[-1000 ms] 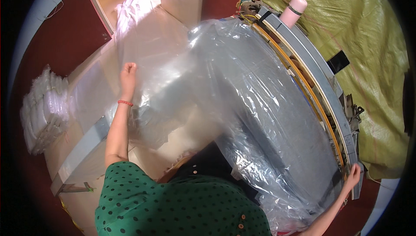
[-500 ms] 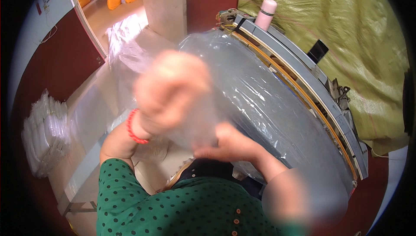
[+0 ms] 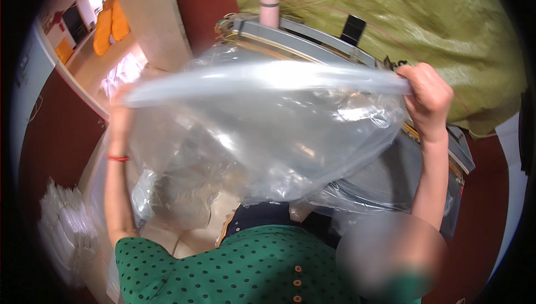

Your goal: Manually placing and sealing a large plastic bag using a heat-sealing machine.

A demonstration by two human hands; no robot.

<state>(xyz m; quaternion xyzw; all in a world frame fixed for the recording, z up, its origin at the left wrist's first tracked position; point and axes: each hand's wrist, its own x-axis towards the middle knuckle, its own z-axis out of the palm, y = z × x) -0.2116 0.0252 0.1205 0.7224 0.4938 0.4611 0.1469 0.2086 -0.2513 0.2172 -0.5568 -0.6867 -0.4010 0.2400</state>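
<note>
Left grip [image 3: 120,98] blurred (outline indistinct), clear film [image 3: 273,78] smeared along its upper edge, olive sheet [image 3: 441,30] cropped at top

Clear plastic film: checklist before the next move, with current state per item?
1. Right hand closed on the clear plastic film: ok, it grips the right end of the gathered edge.
2. Left hand closed on the film: cannot tell; it is at the left end, but blurred.
3. Upper edge drawn out between the hands: ok, it spans almost straight.
4. Film free of creases: not ok, the lower part hangs in folds.
5. Pink flask upright: ok.
6. Black phone-like slab uncovered by film: ok.
</note>
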